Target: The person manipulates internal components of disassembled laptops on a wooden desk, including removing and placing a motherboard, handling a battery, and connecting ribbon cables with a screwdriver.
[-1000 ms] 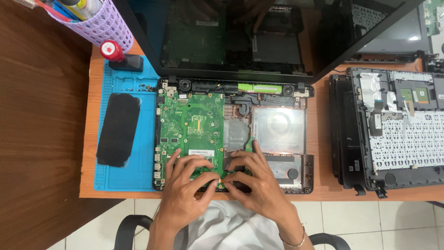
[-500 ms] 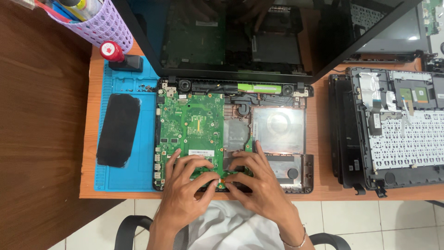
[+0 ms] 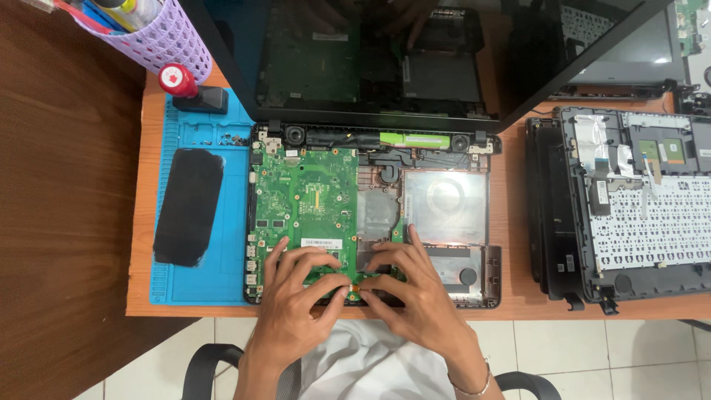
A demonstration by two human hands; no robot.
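An opened laptop base (image 3: 474,292) lies on the desk with its green motherboard (image 3: 307,196) exposed and its dark screen (image 3: 385,59) tilted back. My left hand (image 3: 292,296) and my right hand (image 3: 407,292) rest side by side on the near edge of the motherboard. Their fingertips meet over a small part at the board's front edge (image 3: 354,285). What the fingers pinch is too small to make out. A silver metal bay (image 3: 444,207) sits right of the board.
A blue work mat (image 3: 189,285) holds a black phone (image 3: 189,207) left of the laptop. A purple basket of tools (image 3: 159,37) and a red-capped bottle (image 3: 178,80) stand at the back left. Removed keyboard panels (image 3: 637,207) lie on the right.
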